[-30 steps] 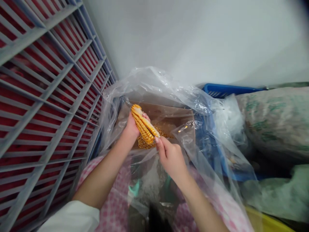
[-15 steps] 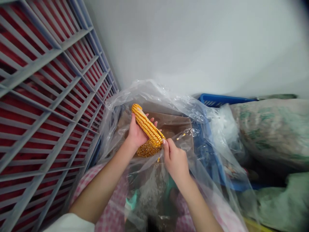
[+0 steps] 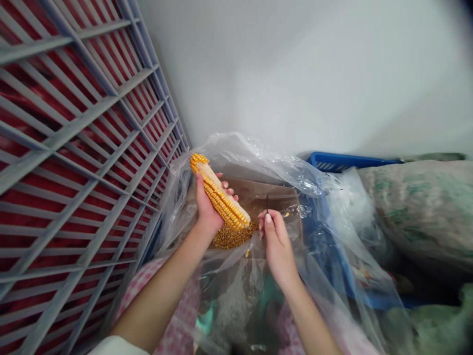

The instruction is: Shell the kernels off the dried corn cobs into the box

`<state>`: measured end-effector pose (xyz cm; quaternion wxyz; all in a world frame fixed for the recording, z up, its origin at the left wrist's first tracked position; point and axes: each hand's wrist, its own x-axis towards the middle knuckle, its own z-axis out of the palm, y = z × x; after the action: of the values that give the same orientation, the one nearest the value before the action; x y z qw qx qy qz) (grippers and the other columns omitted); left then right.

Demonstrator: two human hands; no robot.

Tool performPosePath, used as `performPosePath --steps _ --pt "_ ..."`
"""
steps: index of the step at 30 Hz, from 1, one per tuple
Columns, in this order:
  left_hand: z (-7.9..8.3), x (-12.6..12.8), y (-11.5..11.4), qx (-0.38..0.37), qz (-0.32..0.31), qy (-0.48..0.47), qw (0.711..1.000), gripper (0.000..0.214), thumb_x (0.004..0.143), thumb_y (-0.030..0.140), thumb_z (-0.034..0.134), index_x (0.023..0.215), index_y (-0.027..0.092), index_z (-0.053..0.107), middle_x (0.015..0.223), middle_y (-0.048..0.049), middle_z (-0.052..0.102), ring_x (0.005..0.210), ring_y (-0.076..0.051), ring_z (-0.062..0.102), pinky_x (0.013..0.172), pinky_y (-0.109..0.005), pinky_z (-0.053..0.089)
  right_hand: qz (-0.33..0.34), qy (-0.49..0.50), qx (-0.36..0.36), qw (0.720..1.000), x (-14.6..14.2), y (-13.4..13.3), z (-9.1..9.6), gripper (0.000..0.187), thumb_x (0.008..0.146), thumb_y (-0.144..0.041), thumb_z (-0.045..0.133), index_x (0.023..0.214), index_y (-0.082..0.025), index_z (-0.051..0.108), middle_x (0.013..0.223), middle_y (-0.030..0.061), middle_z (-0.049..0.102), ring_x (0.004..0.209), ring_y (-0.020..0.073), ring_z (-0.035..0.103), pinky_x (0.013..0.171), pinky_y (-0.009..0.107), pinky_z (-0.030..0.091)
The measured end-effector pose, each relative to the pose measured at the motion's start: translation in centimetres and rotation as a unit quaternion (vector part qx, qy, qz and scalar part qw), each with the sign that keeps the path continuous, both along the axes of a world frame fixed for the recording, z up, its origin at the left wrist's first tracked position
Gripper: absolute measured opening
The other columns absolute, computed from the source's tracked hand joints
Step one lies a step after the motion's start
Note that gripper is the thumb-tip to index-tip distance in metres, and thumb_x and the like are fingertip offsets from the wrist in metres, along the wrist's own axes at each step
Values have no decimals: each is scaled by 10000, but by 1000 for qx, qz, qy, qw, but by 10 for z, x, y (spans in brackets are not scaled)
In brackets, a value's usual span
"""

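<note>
My left hand (image 3: 205, 207) grips a yellow corn cob (image 3: 219, 197), held tilted with its upper end to the left; a strip near that end is bare of kernels. My right hand (image 3: 275, 241) is closed in a pinch on a thin dark pointed tool (image 3: 267, 202), whose tip sticks up just right of the cob's lower end, apart from it. Below the cob lies a pile of loose kernels (image 3: 232, 237) inside a brown cardboard box (image 3: 281, 195) lined with a clear plastic bag (image 3: 258, 158). One kernel (image 3: 247, 253) hangs in the air or on the plastic under the hands.
A grey metal rack (image 3: 74, 148) with red contents fills the left side. A blue plastic crate (image 3: 343, 160) stands behind the box, and bulging woven sacks (image 3: 417, 207) lie to the right. A pale wall is behind. Pink checked cloth (image 3: 177, 320) covers my lap.
My right hand has drawn away from the cob's lower end to the right, and the tool's tip now shows. The left hand has lifted the cob slightly up and left. The camera tilted down.
</note>
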<state>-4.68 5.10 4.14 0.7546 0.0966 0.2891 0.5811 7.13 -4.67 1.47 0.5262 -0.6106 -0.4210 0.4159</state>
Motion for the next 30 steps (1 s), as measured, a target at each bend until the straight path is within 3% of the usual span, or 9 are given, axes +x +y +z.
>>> performPosePath --steps 4,9,13,18,22,25,30 --pt "-1 5 -5 23 -2 15 1000 416 788 587 363 825 208 528 576 36 486 466 -109 493 486 -279 444 7 63 -34 997 -12 4 -3 342 804 -519 440 962 -217 472 756 -18 477 645 114 435 598 226 360" --pt "2 4 -5 23 -6 9 1000 416 797 582 343 815 205 520 562 40 469 459 -101 474 481 -267 433 41 96 -37 994 -22 8 -1 494 612 -473 663 983 -189 505 795 -8 517 658 118 442 592 231 366" --pt "4 2 -5 20 -15 11 1000 424 787 593 353 810 204 521 561 41 469 450 -98 472 473 -260 425 43 153 -53 986 -25 9 -5 390 661 -492 621 883 -184 535 657 -35 472 541 84 370 498 208 310" --pt "3 -1 -1 -6 -10 -7 1000 428 799 582 332 796 198 520 555 44 468 439 -85 470 474 -245 417 56 277 -91 955 -24 10 -5 468 695 -610 535 916 -197 516 507 -82 369 415 55 242 398 182 188" --pt "2 0 1 -20 5 2 1000 419 796 576 347 785 193 518 554 40 481 439 -89 478 478 -251 425 43 229 -106 967 -21 11 -3 530 756 -671 369 824 -180 556 539 -49 437 386 44 190 374 196 125" --pt "2 2 0 -17 10 31 999 411 789 574 366 783 193 520 557 35 492 434 -98 482 467 -263 432 54 164 -92 981 -17 11 -4 438 735 -596 502 694 -164 559 526 -47 434 402 42 202 388 206 137" --pt "3 2 -1 -24 7 32 999 428 795 575 352 767 183 521 548 34 489 424 -96 484 453 -258 437 67 174 -88 978 -16 10 -4 318 716 -494 595 710 -176 585 420 -93 263 415 62 255 441 201 221"
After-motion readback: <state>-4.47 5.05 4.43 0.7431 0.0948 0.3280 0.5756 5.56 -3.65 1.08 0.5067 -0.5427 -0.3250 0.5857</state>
